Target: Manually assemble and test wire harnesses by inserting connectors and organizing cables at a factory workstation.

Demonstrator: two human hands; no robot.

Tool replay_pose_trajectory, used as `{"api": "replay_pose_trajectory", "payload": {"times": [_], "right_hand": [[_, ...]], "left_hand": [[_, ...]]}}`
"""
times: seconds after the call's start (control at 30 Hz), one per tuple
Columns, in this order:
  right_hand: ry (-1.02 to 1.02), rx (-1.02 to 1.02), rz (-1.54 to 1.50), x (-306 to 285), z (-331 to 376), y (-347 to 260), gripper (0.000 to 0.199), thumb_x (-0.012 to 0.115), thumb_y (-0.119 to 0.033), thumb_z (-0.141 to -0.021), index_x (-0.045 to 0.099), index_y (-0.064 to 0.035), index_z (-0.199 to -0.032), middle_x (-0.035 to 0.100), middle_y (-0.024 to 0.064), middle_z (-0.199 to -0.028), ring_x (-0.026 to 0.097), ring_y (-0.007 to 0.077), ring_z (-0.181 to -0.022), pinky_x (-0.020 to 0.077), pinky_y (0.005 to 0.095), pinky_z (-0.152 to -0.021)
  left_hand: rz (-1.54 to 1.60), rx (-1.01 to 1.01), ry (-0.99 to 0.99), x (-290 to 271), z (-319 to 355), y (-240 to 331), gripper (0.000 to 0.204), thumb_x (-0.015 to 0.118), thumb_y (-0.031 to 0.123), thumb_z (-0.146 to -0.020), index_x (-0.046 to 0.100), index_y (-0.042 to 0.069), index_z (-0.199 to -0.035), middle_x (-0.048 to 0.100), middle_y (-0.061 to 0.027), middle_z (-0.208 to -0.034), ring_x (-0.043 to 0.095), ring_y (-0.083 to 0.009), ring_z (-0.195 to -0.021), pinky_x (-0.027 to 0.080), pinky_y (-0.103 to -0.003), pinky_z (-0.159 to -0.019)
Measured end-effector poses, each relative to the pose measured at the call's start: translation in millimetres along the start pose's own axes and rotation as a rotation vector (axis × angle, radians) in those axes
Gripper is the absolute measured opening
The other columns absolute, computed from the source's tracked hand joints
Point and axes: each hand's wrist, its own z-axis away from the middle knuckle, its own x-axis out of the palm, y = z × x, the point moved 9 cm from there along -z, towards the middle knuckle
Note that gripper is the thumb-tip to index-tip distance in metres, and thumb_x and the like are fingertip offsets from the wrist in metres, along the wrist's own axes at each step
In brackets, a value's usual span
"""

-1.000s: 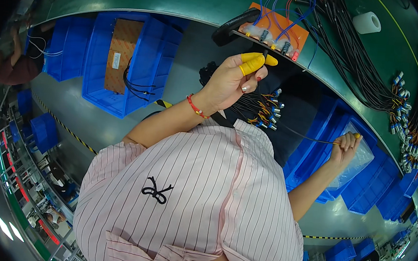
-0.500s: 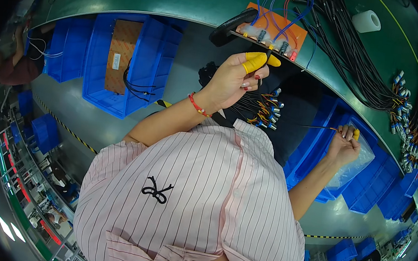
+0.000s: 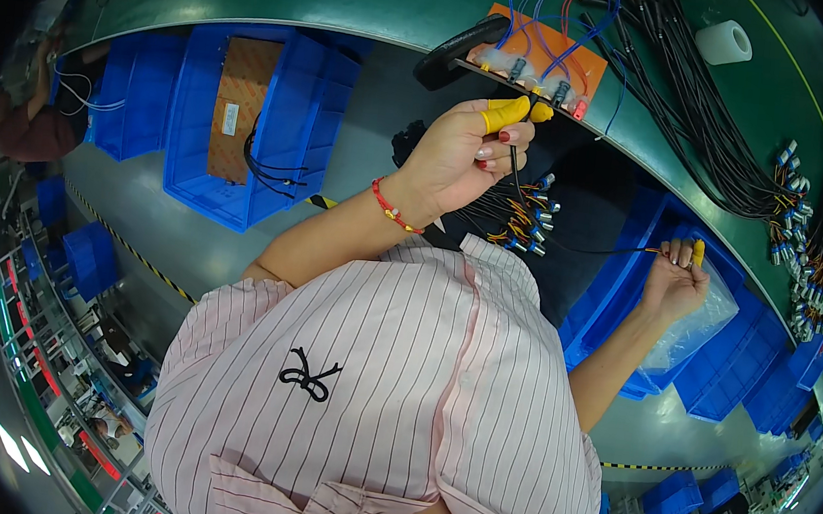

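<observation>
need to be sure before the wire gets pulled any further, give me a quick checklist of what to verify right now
1. Left hand pinches the black wire with its yellow finger cot: ok.
2. Right hand holds the wire's far end: ok.
3. Wire runs free between the hands: cannot tell, it passes the bundle of connector-tipped wires.
4. Blue bin under the right hand within reach: ok.
5. Orange board at the green bench edge undisturbed: cannot tell.

A thin black wire [image 3: 571, 245] is stretching from the left hand [image 3: 461, 158] down and rightward to the right hand [image 3: 675, 277], both pinching it, above a bundle [image 3: 519, 218] of black wires with coloured ends.
</observation>
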Motion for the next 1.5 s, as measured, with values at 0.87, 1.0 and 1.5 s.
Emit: {"api": "replay_pose_trajectory", "payload": {"times": [0.87,1.0,1.5], "right_hand": [[0.034,-0.143,0.013,-8.5,14.9,-25.1,0.015,0.046,-0.009,-0.066,0.047,-0.0012,-0.079,0.037,0.008,-0.065,0.034,0.0186,-0.063,0.0309,0.034,-0.066],[-0.043,-0.168,0.044,-2.4,16.0,-32.3,0.014,0.046,-0.009,-0.066,0.046,-0.0016,-0.077,0.037,0.0076,-0.065,0.034,0.0183,-0.064,0.0312,0.0338,-0.068],[-0.269,-0.354,-0.138,59.2,-3.8,-173.2,0.028,0.048,-0.006,-0.056,0.045,-0.0002,-0.084,0.033,0.0067,-0.067,0.031,0.0196,-0.068,0.0274,0.0358,-0.072]], "left_hand": [[-0.498,0.131,0.081,-0.9,-6.3,9.2,0.023,0.041,0.017,-0.101,0.056,0.0,-0.103,0.049,-0.0004,-0.068,0.035,-0.0013,-0.047,0.03,-0.017,-0.046],[-0.688,0.093,0.074,3.1,8.6,-2.0,0.022,0.045,0.019,-0.1,0.059,0.001,-0.097,0.046,0.0014,-0.062,0.035,-0.0025,-0.046,0.029,-0.017,-0.043],[-0.967,0.426,-0.297,124.7,-43.8,23.0,0.031,0.049,0.018,-0.098,0.058,-0.001,-0.12,0.066,-0.0083,-0.096,0.048,-0.0052,-0.057,0.04,-0.018,-0.054]]}}
